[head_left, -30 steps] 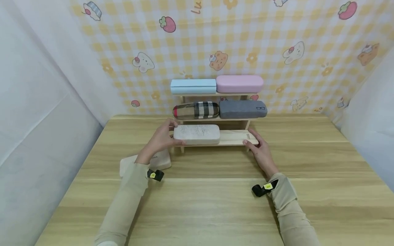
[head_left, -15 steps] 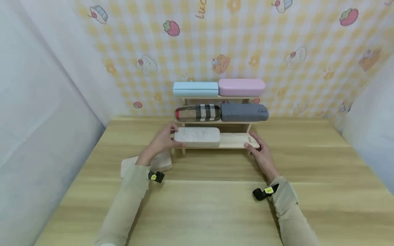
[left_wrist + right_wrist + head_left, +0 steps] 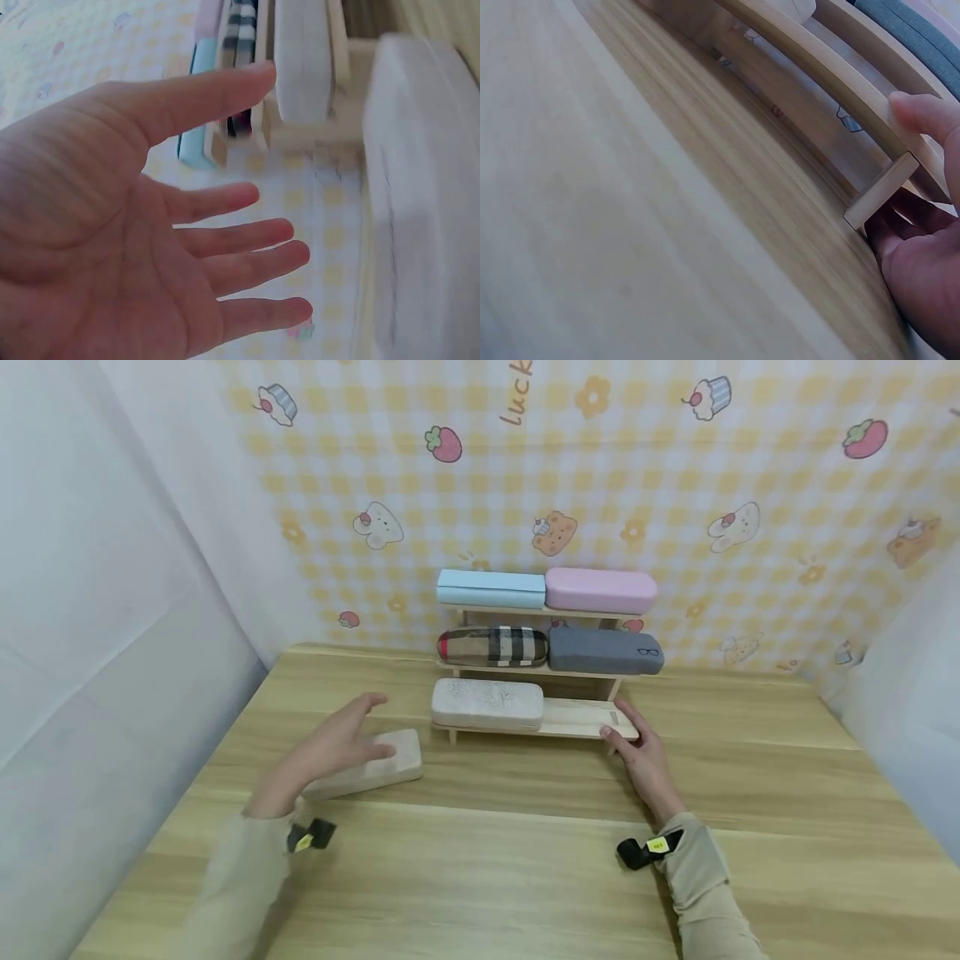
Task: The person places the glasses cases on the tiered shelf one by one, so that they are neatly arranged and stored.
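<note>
My left hand (image 3: 326,750) is held with straight, spread fingers over a cream glasses case (image 3: 407,755) that lies slanted on the table. In the left wrist view this case (image 3: 424,195) stands beside the fingers, with a gap between. At the right end of a three-tier wooden rack (image 3: 573,717), my right hand (image 3: 647,770) grips the lowest shelf. The right wrist view has its thumb (image 3: 926,116) on the shelf and the other fingers beneath, partly hidden. A whitish glasses case with faint drawn lines (image 3: 487,703) sits on that shelf's left half.
A plaid case (image 3: 492,647) and a grey case with a glasses print (image 3: 606,650) fill the middle tier. Light blue (image 3: 491,589) and pink (image 3: 600,591) cases sit on top. Behind the wood-grain table (image 3: 480,877) hangs a yellow checked cloth (image 3: 480,493).
My left hand has let go of the whitish case on the lowest shelf and moved left and down to the case on the table. The right hand keeps its grip on the rack.
</note>
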